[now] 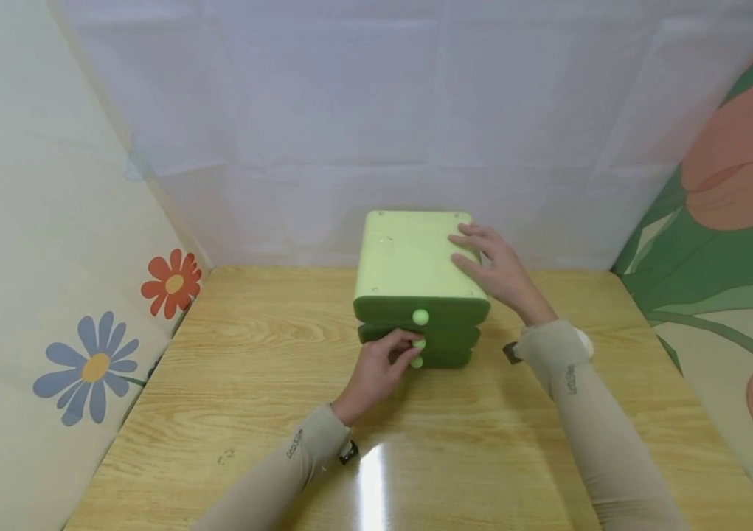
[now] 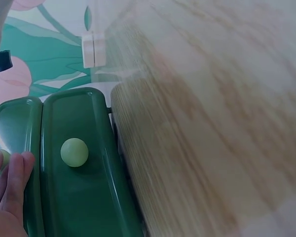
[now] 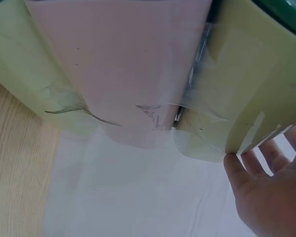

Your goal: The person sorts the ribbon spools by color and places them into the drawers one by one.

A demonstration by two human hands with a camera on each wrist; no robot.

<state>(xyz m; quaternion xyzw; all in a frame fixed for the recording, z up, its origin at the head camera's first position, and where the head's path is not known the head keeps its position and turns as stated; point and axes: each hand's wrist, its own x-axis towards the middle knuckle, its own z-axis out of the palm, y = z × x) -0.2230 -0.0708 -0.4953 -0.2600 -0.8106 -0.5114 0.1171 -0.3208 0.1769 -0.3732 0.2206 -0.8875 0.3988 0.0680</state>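
Note:
A small drawer cabinet with a light green top and dark green drawer fronts stands on the table. My left hand pinches the round light green middle knob between thumb and fingers. Above it is the top knob, and the bottom knob shows untouched in the left wrist view. My right hand rests with spread fingers on the cabinet's upper right edge. In the right wrist view, the cabinet's side shows a pink middle tier between two light green ones.
The wood-grain table ends at a white cloth backdrop close behind the cabinet. A flower-printed panel rises on the left, and one with large tulips on the right.

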